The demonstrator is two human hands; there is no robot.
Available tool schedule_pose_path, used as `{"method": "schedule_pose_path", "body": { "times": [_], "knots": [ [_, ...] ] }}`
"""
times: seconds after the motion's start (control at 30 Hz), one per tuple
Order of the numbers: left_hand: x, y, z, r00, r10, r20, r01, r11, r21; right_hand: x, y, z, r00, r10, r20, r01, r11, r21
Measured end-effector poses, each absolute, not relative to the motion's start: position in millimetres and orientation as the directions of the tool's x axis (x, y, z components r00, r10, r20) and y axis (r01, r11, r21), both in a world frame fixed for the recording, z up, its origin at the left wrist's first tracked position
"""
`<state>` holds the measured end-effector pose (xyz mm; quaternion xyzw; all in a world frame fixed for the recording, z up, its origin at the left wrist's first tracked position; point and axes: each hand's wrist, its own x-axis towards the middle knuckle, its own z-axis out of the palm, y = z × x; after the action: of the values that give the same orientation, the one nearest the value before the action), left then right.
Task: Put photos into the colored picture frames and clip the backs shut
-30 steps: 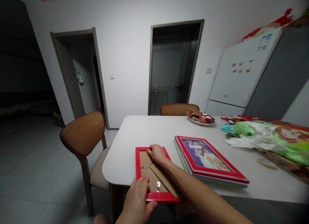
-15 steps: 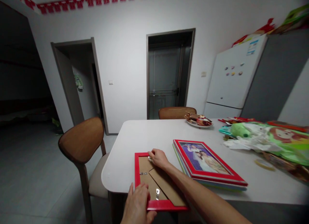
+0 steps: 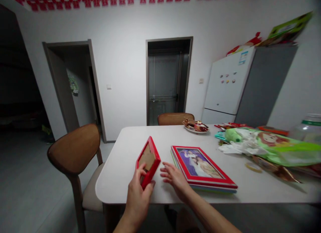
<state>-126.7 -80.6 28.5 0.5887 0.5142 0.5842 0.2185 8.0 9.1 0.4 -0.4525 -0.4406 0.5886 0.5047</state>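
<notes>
You now have the red frame up off its back-up, flat pose: half a second ago it lay on the table under both your hands, and now it stands steeply tilted at the near edge, its brown backing turned to the left. Your left hand alone carries it, that grip closed around its lower part with fingers over the backing and thumb on the opposite side. Whether any lower edge rests on the table, you cannot tell from here.

Your right hand has come away from the backing, where it was near a metal clip. That grip is released, fingers loosely bent and holding nothing, between the frame and the stack of frames. It sits just beside the stack; contact is unclear.

So handling seems to have passed from two-handed work on the back to a one-handed lift. How the clips sit is too small to judge. The stack remains lying to the right, its top picture facing up.
</notes>
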Motion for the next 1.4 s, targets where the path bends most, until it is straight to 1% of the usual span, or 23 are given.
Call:
{"method": "schedule_pose_path", "body": {
  "times": [0.03,0.07,0.1,0.13,0.2,0.23,0.3,0.33,0.4,0.47,0.5,0.6,0.63,0.7,0.77,0.87,0.97,1.07,1.13,1.2,1.27,1.33,1.4],
  "knots": [
    [-120.6,-78.5,35.8,-0.286,0.852,0.438,0.225,-0.385,0.895,0.7,-1.6,-1.3,-0.199,0.967,-0.161,-0.242,-0.207,-0.948],
    [-113.2,-76.5,42.2,-0.334,0.852,0.404,0.100,-0.394,0.914,-6.6,-11.2,-2.2,-0.312,0.934,-0.173,-0.295,-0.268,-0.917],
    [-105.4,-74.7,47.5,-0.354,0.859,0.370,-0.014,-0.400,0.916,-12.3,-18.7,-2.1,-0.360,0.924,-0.132,-0.372,-0.272,-0.888],
    [-97.7,-72.9,52.0,-0.352,0.871,0.344,-0.112,-0.404,0.908,-15.1,-23.4,-0.8,-0.353,0.930,-0.098,-0.443,-0.259,-0.858],
    [-84.9,-68.7,58.9,-0.319,0.888,0.332,-0.246,-0.416,0.876,-8.4,-23.9,5.9,-0.245,0.969,-0.041,-0.542,-0.172,-0.823],
    [-79.9,-65.8,61.4,-0.306,0.889,0.340,-0.284,-0.427,0.859,1.7,-19.8,11.0,-0.164,0.986,-0.029,-0.550,-0.116,-0.827],
    [-71.2,-57.2,63.7,-0.291,0.893,0.344,-0.327,-0.431,0.841,33.3,-5.2,23.5,-0.021,1.000,0.009,-0.476,-0.002,-0.879],
    [-66.6,-51.7,63.0,-0.278,0.898,0.342,-0.331,-0.423,0.843,52.9,4.3,30.1,0.043,0.999,0.026,-0.392,0.041,-0.919],
    [-55.2,-39.7,56.9,-0.221,0.918,0.328,-0.294,-0.384,0.875,94.3,24.5,42.3,0.115,0.993,0.033,-0.207,0.056,-0.977],
    [-40.0,-28.5,45.2,-0.125,0.947,0.296,-0.210,-0.317,0.925,132.6,43.6,50.1,0.096,0.995,0.035,-0.100,0.045,-0.994],
    [-31.6,-23.8,38.1,-0.079,0.958,0.275,-0.161,-0.285,0.945,149.1,51.8,51.8,0.099,0.994,0.034,-0.008,0.035,-0.999],
    [-9.3,-13.7,17.7,-0.025,0.976,0.216,-0.055,-0.217,0.975,184.6,69.6,48.5,0.101,0.995,0.018,0.277,-0.011,-0.961],
    [-4.1,-11.2,12.1,-0.028,0.979,0.204,-0.024,-0.204,0.979,191.6,73.2,45.5,0.088,0.996,0.027,0.342,-0.005,-0.940],
    [2.1,-6.7,3.3,-0.039,0.983,0.178,0.055,-0.176,0.983,199.5,78.3,39.0,0.053,0.997,0.059,0.414,0.031,-0.910],
    [4.1,-2.6,-2.9,-0.044,0.988,0.150,0.128,-0.143,0.981,202.0,81.1,33.6,0.040,0.997,0.070,0.434,0.045,-0.900],
    [3.5,1.7,-8.8,-0.024,0.992,0.122,0.211,-0.114,0.971,203.7,81.5,27.1,0.062,0.997,0.040,0.430,0.009,-0.903],
    [0.3,1.3,-12.6,0.004,0.994,0.113,0.258,-0.110,0.960,208.6,74.5,18.3,0.061,0.997,-0.057,0.424,-0.078,-0.902],
    [-6.1,-2.5,-15.6,0.022,0.995,0.093,0.296,-0.096,0.950,210.8,61.9,7.0,0.050,0.980,-0.192,0.333,-0.198,-0.922],
    [-13.3,-3.9,-17.6,0.014,0.996,0.089,0.320,-0.088,0.943,204.7,54.0,1.8,0.034,0.976,-0.217,0.236,-0.219,-0.947],
    [-24.3,-2.1,-19.6,-0.023,0.996,0.090,0.344,-0.077,0.936,189.9,48.9,0.7,0.017,0.978,-0.209,0.169,-0.209,-0.963],
    [-39.9,3.9,-21.7,-0.079,0.993,0.088,0.364,-0.054,0.930,166.7,47.5,3.4,0.003,0.983,-0.185,0.155,-0.183,-0.971],
    [-59.6,13.3,-23.6,-0.134,0.988,0.081,0.378,-0.024,0.925,138.2,50.1,8.3,0.000,0.993,-0.116,0.198,-0.113,-0.974],
    [-82.1,24.5,-25.0,-0.192,0.979,0.074,0.387,0.006,0.922,108.3,56.1,13.5,0.005,1.000,0.007,0.280,0.005,-0.960]
  ]
}}
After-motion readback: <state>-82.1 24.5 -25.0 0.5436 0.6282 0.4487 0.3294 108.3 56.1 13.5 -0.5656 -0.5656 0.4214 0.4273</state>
